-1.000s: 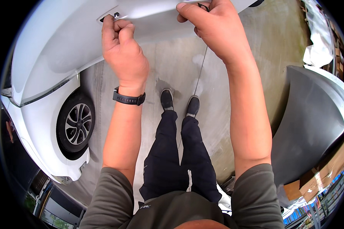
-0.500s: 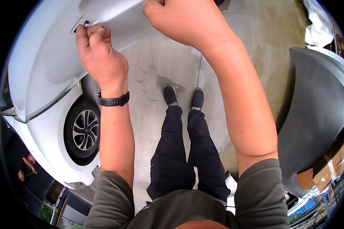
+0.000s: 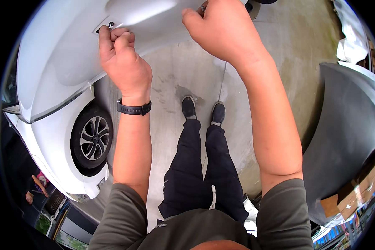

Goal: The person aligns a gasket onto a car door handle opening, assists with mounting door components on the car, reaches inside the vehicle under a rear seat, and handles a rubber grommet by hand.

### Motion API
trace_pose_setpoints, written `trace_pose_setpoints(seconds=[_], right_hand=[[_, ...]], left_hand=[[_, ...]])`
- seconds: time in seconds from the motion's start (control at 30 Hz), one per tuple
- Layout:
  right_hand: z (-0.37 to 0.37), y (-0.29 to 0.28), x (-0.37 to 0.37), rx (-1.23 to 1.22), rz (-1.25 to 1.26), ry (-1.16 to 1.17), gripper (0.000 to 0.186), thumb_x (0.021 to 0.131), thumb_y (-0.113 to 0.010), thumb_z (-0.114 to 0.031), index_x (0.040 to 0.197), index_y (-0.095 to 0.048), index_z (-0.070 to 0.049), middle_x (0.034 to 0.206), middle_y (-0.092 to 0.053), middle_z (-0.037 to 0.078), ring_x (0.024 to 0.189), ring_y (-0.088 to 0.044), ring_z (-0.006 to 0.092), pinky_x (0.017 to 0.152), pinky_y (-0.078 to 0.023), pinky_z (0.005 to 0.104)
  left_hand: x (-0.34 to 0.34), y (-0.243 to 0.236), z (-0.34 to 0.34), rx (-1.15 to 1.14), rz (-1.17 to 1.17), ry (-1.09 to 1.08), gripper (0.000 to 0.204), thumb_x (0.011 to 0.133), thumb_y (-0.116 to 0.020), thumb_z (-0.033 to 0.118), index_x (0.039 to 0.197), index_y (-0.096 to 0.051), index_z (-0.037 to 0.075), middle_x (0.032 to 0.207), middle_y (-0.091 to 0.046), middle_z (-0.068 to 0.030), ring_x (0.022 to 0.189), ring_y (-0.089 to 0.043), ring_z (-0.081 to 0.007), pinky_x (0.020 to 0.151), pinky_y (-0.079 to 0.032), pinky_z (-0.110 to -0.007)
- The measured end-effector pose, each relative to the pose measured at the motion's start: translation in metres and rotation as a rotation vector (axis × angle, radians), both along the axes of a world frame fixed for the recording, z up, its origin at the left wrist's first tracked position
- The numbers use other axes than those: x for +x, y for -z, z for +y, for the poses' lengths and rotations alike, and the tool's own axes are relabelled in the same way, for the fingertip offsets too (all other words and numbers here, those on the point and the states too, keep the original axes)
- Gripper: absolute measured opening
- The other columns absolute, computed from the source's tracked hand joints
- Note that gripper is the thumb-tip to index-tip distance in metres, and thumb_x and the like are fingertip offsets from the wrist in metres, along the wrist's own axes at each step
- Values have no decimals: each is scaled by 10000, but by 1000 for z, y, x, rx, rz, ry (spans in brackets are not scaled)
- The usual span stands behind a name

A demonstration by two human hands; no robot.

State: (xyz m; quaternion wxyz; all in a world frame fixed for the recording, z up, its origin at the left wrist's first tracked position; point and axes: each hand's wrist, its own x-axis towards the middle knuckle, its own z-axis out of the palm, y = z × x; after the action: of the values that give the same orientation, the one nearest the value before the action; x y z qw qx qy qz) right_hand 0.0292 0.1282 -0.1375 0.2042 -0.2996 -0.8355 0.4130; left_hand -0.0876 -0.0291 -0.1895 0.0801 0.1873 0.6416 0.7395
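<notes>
A white car door panel [image 3: 58,54] spans the upper left, with a recessed opening [image 3: 98,31] and a small dark fitting [image 3: 111,24] beside it. My left hand [image 3: 123,58], below a black wristband [image 3: 134,109], has its fingers bent closed at that opening; whatever they grip is hidden. Higher and to the right, my right hand [image 3: 223,31] is closed against the top of the panel, back of the hand toward me. A small dark piece [image 3: 203,9] peeks out by its fingers, too hidden to name.
A wheel [image 3: 93,137] sits in the white bodywork at left. A loose dark grey panel [image 3: 341,121] stands at right with cardboard [image 3: 354,191] and white wrapping [image 3: 350,37]. My feet are on the concrete floor [image 3: 166,71]. Another person's arm [image 3: 39,183] shows at lower left.
Since a second ago my right hand has turned over, hiding more of the dark piece; it swung left, then back right. My left fingers stay at the opening as the view shifted slightly.
</notes>
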Motion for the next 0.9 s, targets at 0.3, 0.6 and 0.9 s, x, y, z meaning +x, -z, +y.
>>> trace_pose_setpoints(seconds=[0.3, 0.6, 0.9], right_hand=[[1, -16, -2, -146, -37, -29, 427, 863, -677, -134, 1218, -523, 47, 797, -671, 229, 774, -690, 391, 727, -535, 459], [-18, -14, -12, -149, -126, 19, 683, 921, -717, -298, 1505, -473, -42, 782, -660, 11, 728, -541, 101, 731, -475, 279], [-11, -4, -17, -179, -112, -38, 692, 916, -717, -239, 1509, -450, -4, 774, -639, 1, 679, -533, 88, 663, -464, 280]], left_hand=[[-14, -2, -5, -29, 72, -24, 417, 948, -540, 42, 1338, -506, -104, 931, -593, 4, 889, -502, -106, 879, -422, -283], [-12, -9, -11, -39, 14, -42, 566, 963, -542, 71, 1470, -418, -147, 888, -584, 7, 800, -517, -79, 762, -460, -232], [-12, -21, -13, 116, -188, 113, 764, 962, -518, 94, 1541, -117, -202, 797, -634, -38, 765, -565, -107, 736, -495, -268]])
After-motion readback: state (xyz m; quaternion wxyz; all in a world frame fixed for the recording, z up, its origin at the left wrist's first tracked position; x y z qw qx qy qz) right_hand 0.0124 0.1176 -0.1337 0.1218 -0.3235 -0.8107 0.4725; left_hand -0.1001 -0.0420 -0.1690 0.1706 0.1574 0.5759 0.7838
